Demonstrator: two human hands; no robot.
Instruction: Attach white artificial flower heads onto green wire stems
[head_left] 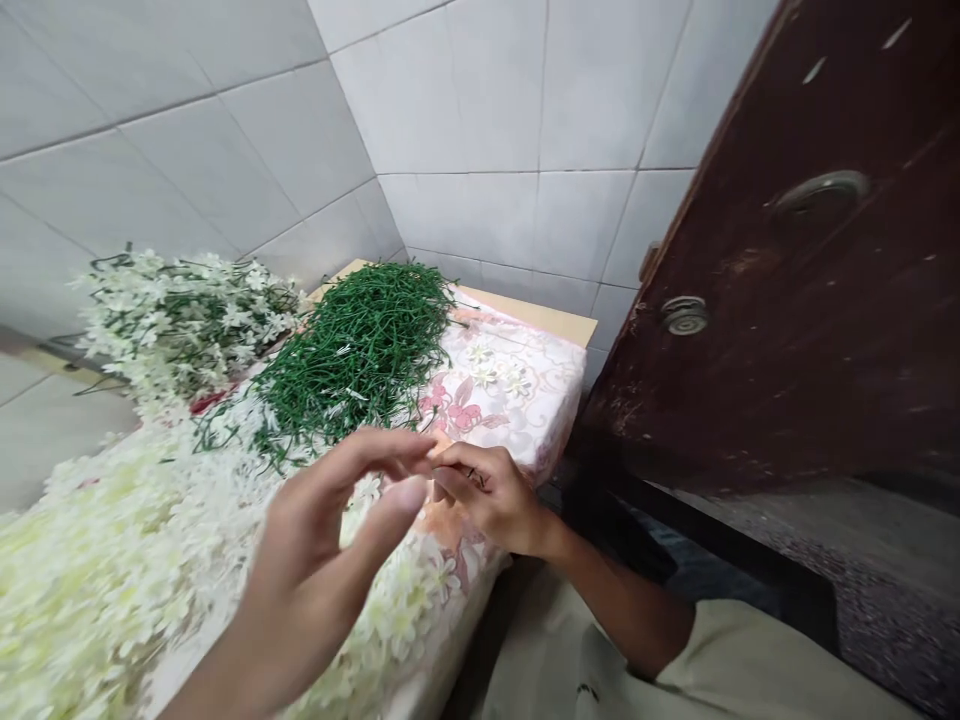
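My left hand (322, 540) is raised over the table, fingers loosely curved, thumb and forefinger tips meeting the tips of my right hand (487, 495). My right hand is closed in a pinch on something small that I cannot make out. Both hands hover above loose white artificial flowers (97, 570) spread over the near left of the table. Behind them lies a heap of green plastic stems (360, 345). Further left is a bunch of white flowers on green stems (180, 320).
The table carries a pink floral cloth (517, 390). White tiled walls (510, 110) close in behind and to the left. A dark brown wooden door (810, 300) with round metal fittings stands close on the right.
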